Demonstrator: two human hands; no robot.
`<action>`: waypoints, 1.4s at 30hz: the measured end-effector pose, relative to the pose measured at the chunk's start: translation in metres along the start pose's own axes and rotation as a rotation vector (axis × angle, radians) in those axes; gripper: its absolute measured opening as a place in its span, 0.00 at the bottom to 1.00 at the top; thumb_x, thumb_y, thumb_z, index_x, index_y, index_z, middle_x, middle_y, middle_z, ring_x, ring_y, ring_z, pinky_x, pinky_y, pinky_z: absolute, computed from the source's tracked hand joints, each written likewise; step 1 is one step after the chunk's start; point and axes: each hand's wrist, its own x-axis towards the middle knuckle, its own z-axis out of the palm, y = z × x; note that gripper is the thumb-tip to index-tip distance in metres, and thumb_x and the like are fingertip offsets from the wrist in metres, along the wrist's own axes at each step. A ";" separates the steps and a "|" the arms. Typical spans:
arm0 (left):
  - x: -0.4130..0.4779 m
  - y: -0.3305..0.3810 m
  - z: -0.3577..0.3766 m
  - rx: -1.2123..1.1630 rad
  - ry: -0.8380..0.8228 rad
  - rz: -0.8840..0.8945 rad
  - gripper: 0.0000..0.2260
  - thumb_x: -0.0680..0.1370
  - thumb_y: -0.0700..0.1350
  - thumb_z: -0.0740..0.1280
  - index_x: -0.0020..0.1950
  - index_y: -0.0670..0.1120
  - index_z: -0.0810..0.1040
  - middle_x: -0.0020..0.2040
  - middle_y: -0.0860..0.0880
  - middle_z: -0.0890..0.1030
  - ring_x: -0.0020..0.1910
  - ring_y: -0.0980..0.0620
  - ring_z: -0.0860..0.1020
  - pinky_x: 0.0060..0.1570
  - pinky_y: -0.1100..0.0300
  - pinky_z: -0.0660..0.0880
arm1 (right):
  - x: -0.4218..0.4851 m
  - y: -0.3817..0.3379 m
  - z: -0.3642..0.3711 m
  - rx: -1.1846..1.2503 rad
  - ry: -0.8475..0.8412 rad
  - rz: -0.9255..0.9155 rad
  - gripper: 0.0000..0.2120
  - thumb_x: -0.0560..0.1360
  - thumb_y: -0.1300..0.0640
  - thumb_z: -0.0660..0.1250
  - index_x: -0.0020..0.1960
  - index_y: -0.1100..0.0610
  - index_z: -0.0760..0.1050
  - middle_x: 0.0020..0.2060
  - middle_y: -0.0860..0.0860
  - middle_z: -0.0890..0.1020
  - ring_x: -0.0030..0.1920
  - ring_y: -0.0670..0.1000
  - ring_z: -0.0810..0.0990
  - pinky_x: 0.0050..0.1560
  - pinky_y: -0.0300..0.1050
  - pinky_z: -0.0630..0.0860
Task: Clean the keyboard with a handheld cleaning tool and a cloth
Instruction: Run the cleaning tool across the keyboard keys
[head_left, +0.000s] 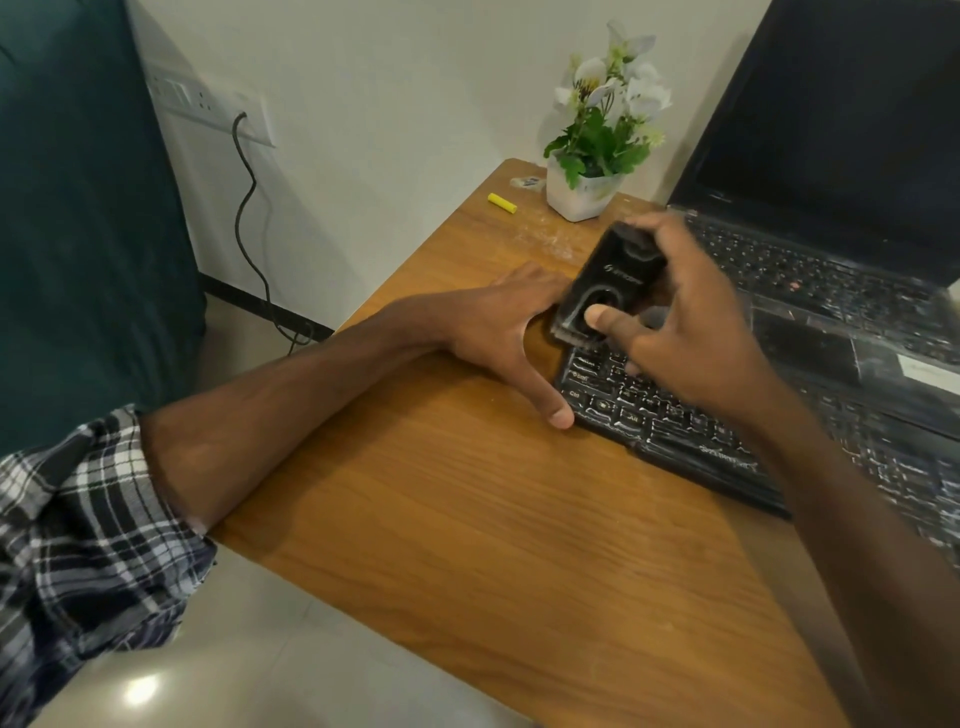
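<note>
A black keyboard (675, 415) lies on the wooden desk (467, 519), its keys speckled with white dust. My right hand (691, 332) grips a black handheld cleaning tool (608, 283) with a brush edge, tilted over the keyboard's left end, thumb pressed on its face. My left hand (498, 332) rests flat on the desk against the keyboard's left edge, fingers spread, thumb touching the near corner. No cloth is in view.
An open black laptop (831, 208) sits behind the keyboard, dusty too. A white pot of flowers (587, 192), a yellow stick (502, 202) and a small eraser (527, 182) stand at the desk's far corner. A wall socket with cable (244, 171) is at left.
</note>
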 end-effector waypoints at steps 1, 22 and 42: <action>-0.001 0.000 0.000 -0.007 0.003 -0.009 0.60 0.55 0.74 0.78 0.80 0.55 0.59 0.75 0.57 0.63 0.72 0.56 0.60 0.73 0.53 0.64 | 0.001 -0.002 0.003 -0.062 -0.018 -0.031 0.30 0.73 0.62 0.76 0.70 0.51 0.66 0.54 0.39 0.75 0.53 0.46 0.81 0.42 0.41 0.83; -0.004 0.002 -0.002 -0.021 0.046 -0.015 0.56 0.57 0.70 0.80 0.79 0.56 0.61 0.70 0.59 0.64 0.69 0.57 0.62 0.69 0.56 0.65 | 0.007 -0.013 -0.012 -0.255 -0.108 -0.072 0.31 0.70 0.59 0.78 0.68 0.48 0.68 0.58 0.46 0.78 0.56 0.50 0.80 0.51 0.52 0.83; -0.003 -0.003 0.000 -0.008 0.033 -0.015 0.56 0.54 0.77 0.76 0.77 0.59 0.62 0.74 0.57 0.65 0.72 0.55 0.63 0.74 0.46 0.67 | 0.012 -0.019 -0.029 -0.301 -0.170 -0.081 0.30 0.70 0.59 0.78 0.68 0.51 0.70 0.57 0.47 0.77 0.56 0.47 0.77 0.41 0.33 0.72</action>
